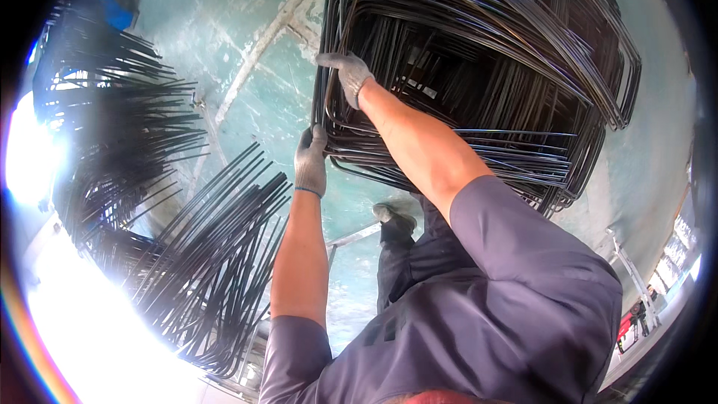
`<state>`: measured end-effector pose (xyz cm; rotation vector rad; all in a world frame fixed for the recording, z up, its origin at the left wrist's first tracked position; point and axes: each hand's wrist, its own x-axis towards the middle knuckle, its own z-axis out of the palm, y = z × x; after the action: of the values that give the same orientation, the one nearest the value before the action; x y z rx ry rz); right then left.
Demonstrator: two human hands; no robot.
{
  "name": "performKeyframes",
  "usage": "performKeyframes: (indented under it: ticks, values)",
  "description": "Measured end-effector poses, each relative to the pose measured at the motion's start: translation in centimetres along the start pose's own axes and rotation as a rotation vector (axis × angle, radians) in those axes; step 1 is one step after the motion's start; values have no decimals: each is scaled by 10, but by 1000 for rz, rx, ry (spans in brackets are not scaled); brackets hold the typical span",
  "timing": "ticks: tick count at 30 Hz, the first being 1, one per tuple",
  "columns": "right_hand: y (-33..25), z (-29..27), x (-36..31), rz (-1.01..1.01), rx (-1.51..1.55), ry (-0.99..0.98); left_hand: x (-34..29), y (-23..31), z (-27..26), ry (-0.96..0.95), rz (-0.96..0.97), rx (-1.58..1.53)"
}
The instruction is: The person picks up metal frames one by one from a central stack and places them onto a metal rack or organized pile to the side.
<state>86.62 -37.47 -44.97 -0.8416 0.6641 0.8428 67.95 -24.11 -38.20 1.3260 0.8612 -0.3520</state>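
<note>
The bent metal rod pile stands on a worn green floor, its many dark rods stacked as rounded-corner frames around a shadowy hollow. Along its near side, several thinner rods run crosswise with their free ends showing.

Both hands are at the pile's left edge, in pale knitted gloves. The left hand is at the pile's lower left corner, its fingers wrapped around the outermost rods. The right hand lies farther up that edge, touching the upright rods, with its arm crossing over the pile's near side. Some of its fingers are hidden, so I cannot tell how far it is closed or how many rods it has hold of.

Just below the pile are a shoe and dark trousers; below these spreads a grey-purple shirt.

Well to the pile's lower left lies a bundle of straight dark rods. Farther left of the pile, a second rod bundle fans its ends toward it.
</note>
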Motion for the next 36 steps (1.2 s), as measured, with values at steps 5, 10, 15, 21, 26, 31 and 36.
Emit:
performKeyframes:
  ticks: [5,10,15,21,26,31,36]
  values:
    - [-7,23,-67,-220,-4,15,-38,1,-20,-102,-11,-315]
    - [24,36,-158,-172,-98,-193,-85,18,-36,-198,-247,-698]
    - [38,62,-325,-181,4,-360,-136,59,-2,-480,-57,-733]
    - [114,55,-417,-388,-557,-367,-231,85,4,-809,136,-555]
    - [120,38,-532,-622,-1220,-253,-322,62,15,-902,260,-631]
    - [155,-2,-685,-410,-1668,-18,-409,28,22,-1157,272,-624]
    - [262,-191,-680,-1060,-1289,938,-503,-8,25,-1149,374,-549]
